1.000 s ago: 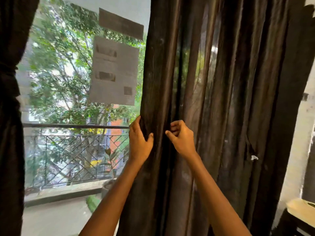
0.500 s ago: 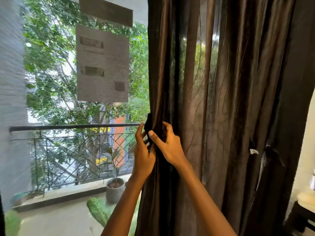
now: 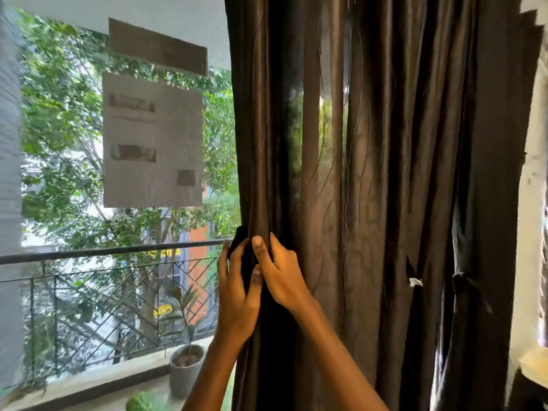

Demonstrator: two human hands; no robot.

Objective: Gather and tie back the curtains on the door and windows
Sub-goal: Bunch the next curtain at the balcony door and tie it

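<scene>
**Hands grab the edge of the dark curtain (image 3: 370,203)**

Both hands are close together and touch each other. They hold the left edge of the curtain, about halfway down. The left hand (image 3: 237,295) curls its fingers round the edge from the window side, and its thumb lies on the front of the cloth. The right hand (image 3: 283,277) pinches the same folds just beside it, with its thumb pointing up.

A dark bit of cloth (image 3: 239,232) sticks out just above the left fingers. I cannot tell if it is a tie or part of the curtain.

The curtain hangs straight down in long folds. It covers the right side of the window, and a small white tag (image 3: 415,282) sits on it, well to the right of the hands.

Two grey papers (image 3: 152,140) are stuck on the glass at the left. Outside are green trees (image 3: 59,120), a metal railing (image 3: 103,253) and a plant pot (image 3: 184,373) on the floor.
</scene>
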